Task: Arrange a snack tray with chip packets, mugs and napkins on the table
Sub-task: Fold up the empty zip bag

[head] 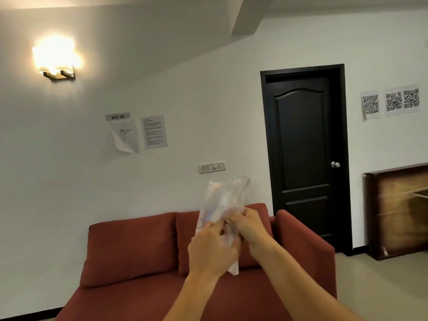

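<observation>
Packet [222, 200] was a see-through, crinkly plastic one, held up in the air in front of the person, roughly chest-high against the white wall and the back of the red sofa [139, 251]. What was inside looked pale with a bit of pink, but it was too blurry to tell. Its top end stuck up loose and rumpled, and the bottom corner hung down below the hands.

The left hand [209, 249] had its fingers curled round the lower half of the packet. The right hand [249, 227] was just beside it, touching, with fingers bent and pinching the plastic near the middle.

Edge-wise, the sofa sat right below and behind the hands, with its armrest to the right. Past that was bare pale floor [382, 286], running to a shut dark door [303, 158] and a wooden panel [400, 212] leaning on the wall.

For writing, a grey label [117, 117] on the wall read "WS 06", above a curling sheet with a line drawing [125, 137]. The printed sheet [154, 132] next to it was too small to read. Right of the door hung QR code sheets [402, 100]. A wall lamp [56, 59] was lit at upper left.
</observation>
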{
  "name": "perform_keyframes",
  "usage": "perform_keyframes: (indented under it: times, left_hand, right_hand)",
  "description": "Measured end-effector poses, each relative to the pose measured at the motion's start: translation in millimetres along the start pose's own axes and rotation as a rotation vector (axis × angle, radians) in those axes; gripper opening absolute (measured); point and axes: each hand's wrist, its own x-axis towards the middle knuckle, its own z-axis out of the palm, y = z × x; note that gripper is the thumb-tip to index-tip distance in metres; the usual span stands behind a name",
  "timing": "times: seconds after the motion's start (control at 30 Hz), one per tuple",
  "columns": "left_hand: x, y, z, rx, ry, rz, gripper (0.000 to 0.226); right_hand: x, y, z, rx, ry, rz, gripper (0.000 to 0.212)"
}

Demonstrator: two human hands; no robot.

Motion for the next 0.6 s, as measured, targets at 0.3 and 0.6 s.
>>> perform_keyframes:
  times: [0.3, 0.6]
  left_hand:
    - [42.9, -68.3, -43.2, -1.062, -0.601, -0.469, 0.066]
    - [37.0, -76.6, -29.5, -0.882, -0.402, -0.386, 0.010]
  right_hand:
    - [22.2, -7.6, -45.9, -0.038, -0.396, -0.141, 0.022]
    - [27.9, 16.6, -54.2, -0.245, -0.318, -0.140, 0.022]
